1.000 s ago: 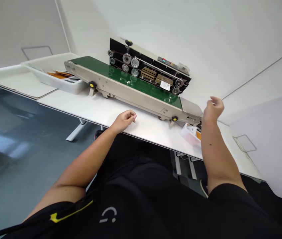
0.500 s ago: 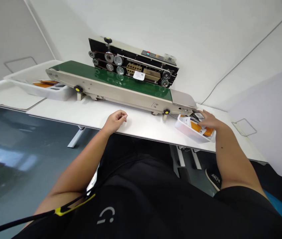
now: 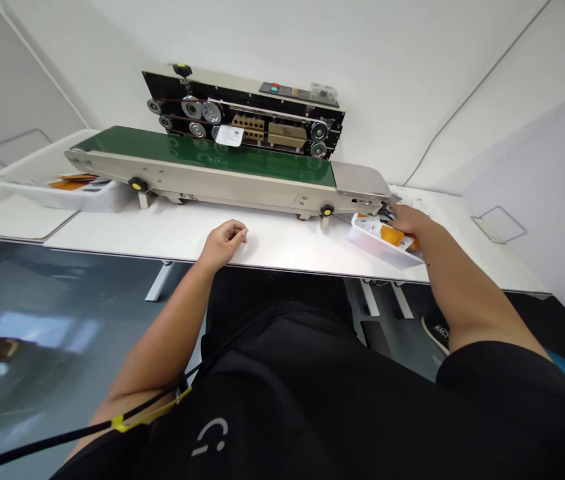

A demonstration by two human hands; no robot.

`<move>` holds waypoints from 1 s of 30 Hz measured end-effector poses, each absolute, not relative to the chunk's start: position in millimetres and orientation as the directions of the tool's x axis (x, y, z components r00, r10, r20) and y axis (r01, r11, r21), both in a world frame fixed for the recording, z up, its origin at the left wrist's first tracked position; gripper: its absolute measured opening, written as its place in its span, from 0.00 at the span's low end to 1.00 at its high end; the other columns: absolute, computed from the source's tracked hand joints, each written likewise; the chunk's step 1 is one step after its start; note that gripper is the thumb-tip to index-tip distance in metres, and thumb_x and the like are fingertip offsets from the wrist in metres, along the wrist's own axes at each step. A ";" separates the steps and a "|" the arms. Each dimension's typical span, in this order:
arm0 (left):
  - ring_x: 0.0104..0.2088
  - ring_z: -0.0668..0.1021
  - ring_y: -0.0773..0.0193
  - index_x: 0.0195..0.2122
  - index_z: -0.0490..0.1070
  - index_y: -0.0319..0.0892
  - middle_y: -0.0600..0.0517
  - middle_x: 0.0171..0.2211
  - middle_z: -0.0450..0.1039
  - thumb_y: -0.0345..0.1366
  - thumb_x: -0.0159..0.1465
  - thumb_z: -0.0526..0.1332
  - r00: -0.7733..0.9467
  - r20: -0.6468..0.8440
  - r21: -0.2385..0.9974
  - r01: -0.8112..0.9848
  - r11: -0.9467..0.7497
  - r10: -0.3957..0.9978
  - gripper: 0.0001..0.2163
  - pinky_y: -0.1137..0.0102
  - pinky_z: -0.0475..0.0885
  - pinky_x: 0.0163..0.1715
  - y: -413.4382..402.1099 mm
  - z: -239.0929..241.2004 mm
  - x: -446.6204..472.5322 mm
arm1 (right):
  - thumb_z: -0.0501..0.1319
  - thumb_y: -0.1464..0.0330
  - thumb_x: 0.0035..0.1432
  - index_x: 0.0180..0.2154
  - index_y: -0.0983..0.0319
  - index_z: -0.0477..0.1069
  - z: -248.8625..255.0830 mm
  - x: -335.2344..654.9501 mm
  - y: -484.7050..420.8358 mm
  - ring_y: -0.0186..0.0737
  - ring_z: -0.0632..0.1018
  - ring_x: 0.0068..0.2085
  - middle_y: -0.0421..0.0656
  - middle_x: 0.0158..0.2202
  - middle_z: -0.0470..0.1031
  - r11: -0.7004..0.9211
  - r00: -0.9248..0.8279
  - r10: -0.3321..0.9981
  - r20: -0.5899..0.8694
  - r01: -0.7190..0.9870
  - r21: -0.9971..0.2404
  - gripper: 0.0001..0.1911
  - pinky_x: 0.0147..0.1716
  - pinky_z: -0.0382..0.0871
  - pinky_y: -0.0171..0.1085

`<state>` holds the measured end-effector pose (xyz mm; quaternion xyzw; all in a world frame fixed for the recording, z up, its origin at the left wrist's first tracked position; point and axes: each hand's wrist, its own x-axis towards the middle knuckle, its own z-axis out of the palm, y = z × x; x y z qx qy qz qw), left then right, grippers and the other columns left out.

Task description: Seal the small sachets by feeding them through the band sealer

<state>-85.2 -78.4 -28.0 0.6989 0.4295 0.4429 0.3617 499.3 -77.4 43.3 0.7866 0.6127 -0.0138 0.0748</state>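
My left hand (image 3: 222,243) rests on the white table (image 3: 272,240) near its front edge, fingers curled into a loose fist with nothing in them. My right hand (image 3: 405,219) reaches into a small white tray (image 3: 372,244) of orange and white packets (image 3: 385,232) at the right end of the sealing machine. Its fingers lie over the packets and are mostly hidden, so whether they grip one does not show. The band sealer (image 3: 242,133) with its green conveyor belt (image 3: 202,152) stands along the back of the table.
A second white tray (image 3: 82,195) holding orange packets sits under the left end of the conveyor. Another tabletop (image 3: 7,217) adjoins on the left. A white wall rises behind the machine. Grey floor lies below left.
My right hand came down from in the air into the packet tray and stays there. My left hand has kept still. The camera has swung a little to the right.
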 end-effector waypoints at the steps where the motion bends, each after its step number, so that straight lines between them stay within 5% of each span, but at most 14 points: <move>1: 0.30 0.77 0.64 0.42 0.74 0.43 0.51 0.31 0.78 0.47 0.67 0.64 0.239 0.309 0.885 0.281 -0.370 0.921 0.12 0.69 0.70 0.33 -78.7 -27.5 -84.9 | 0.67 0.62 0.57 0.72 0.63 0.60 44.3 495.3 -77.9 0.62 0.76 0.63 0.61 0.69 0.68 -0.245 0.259 0.959 -0.114 0.961 0.124 0.44 0.58 0.73 0.52; 11: 0.29 0.76 0.64 0.41 0.74 0.43 0.52 0.31 0.78 0.45 0.67 0.64 0.229 0.326 0.886 0.265 -0.381 0.917 0.11 0.69 0.70 0.33 -77.8 -29.1 -84.5 | 0.57 0.68 0.68 0.65 0.62 0.69 42.6 467.8 -78.5 0.54 0.80 0.52 0.59 0.57 0.78 -0.266 0.302 0.951 -0.072 0.912 0.312 0.25 0.48 0.75 0.45; 19: 0.30 0.76 0.63 0.39 0.75 0.43 0.52 0.30 0.78 0.47 0.66 0.63 0.238 0.326 0.877 0.285 -0.387 0.915 0.11 0.69 0.68 0.34 -84.2 -22.6 -82.7 | 0.59 0.70 0.63 0.67 0.59 0.68 56.7 458.5 -94.7 0.55 0.83 0.50 0.57 0.53 0.81 -0.208 0.218 0.976 0.008 0.919 0.334 0.31 0.46 0.73 0.44; 22: 0.29 0.75 0.63 0.38 0.75 0.43 0.53 0.29 0.78 0.46 0.66 0.63 0.235 0.329 0.871 0.299 -0.390 0.915 0.11 0.69 0.68 0.33 -87.4 -19.0 -81.3 | 0.61 0.71 0.58 0.71 0.55 0.64 61.1 460.5 -99.4 0.57 0.83 0.51 0.55 0.55 0.81 -0.175 0.170 0.985 0.041 0.938 0.300 0.39 0.46 0.74 0.45; 25: 0.28 0.75 0.63 0.38 0.75 0.44 0.53 0.29 0.78 0.46 0.66 0.62 0.230 0.337 0.862 0.314 -0.397 0.913 0.11 0.69 0.68 0.32 -88.2 -18.8 -81.0 | 0.58 0.70 0.60 0.69 0.54 0.67 64.4 465.1 -104.9 0.59 0.82 0.53 0.54 0.55 0.82 -0.202 0.191 0.979 0.074 0.956 0.212 0.36 0.49 0.74 0.48; 30: 0.29 0.74 0.63 0.38 0.75 0.44 0.53 0.29 0.78 0.46 0.67 0.62 0.239 0.344 0.850 0.333 -0.409 0.908 0.11 0.69 0.68 0.33 -87.1 -21.0 -81.1 | 0.50 0.63 0.67 0.67 0.59 0.68 71.3 476.4 -120.7 0.61 0.79 0.59 0.55 0.60 0.78 -0.310 0.327 0.906 0.269 0.945 -0.104 0.30 0.57 0.73 0.53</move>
